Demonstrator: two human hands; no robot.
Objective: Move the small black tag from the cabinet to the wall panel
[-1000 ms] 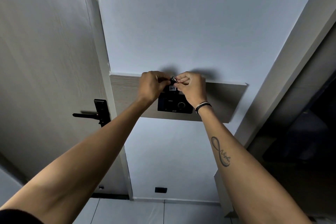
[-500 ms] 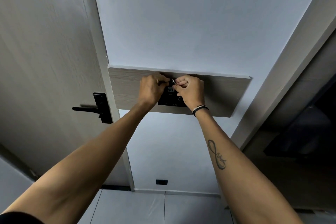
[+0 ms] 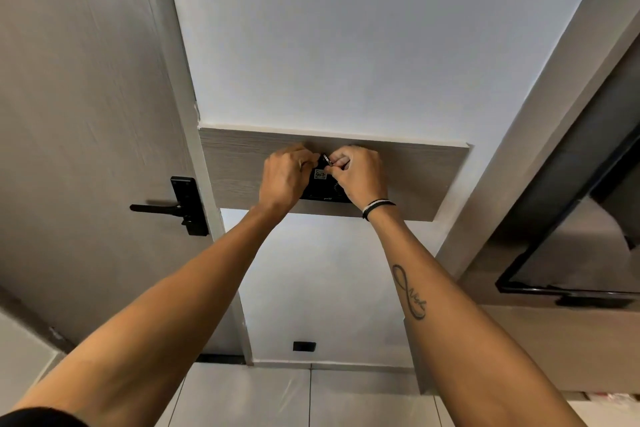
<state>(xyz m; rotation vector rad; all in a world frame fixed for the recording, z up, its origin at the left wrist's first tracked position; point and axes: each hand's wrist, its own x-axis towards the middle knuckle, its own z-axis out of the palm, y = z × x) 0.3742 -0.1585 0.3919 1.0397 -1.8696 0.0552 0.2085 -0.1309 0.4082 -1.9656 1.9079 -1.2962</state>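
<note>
We are close to the end of the job, we think. Both hands are up at the wall panel (image 3: pixel 415 180), the wide wooden strip across the white wall (image 3: pixel 346 45). Our left hand (image 3: pixel 282 180) and our right hand (image 3: pixel 360 177) are curled and close together, almost touching, and their fingertips pinch something little and dark between them. That looks like the small black tag (image 3: pixel 325 159) with a bit of shiny ring on it (it is too tiny to see well). It sits right at the top of a black box (image 3: pixel 323 189) fixed on the panel, just above a white sticker (image 3: pixel 320 174) with writing on it.

So the tag is already at the panel. What we think is left is to hook or stick it on and then let go. We cannot tell if it is hanging by itself yet, because our fingers hide it.

There is lots of room around our hands. The panel's top edge is just above our knuckles. The door (image 3: pixel 86 114) with its black handle (image 3: pixel 162 208) is well off to the left. A dark framed cabinet (image 3: pixel 571 236) stands to the right, well apart from our right arm. Nothing is in the way when we pull our arms back down.
</note>
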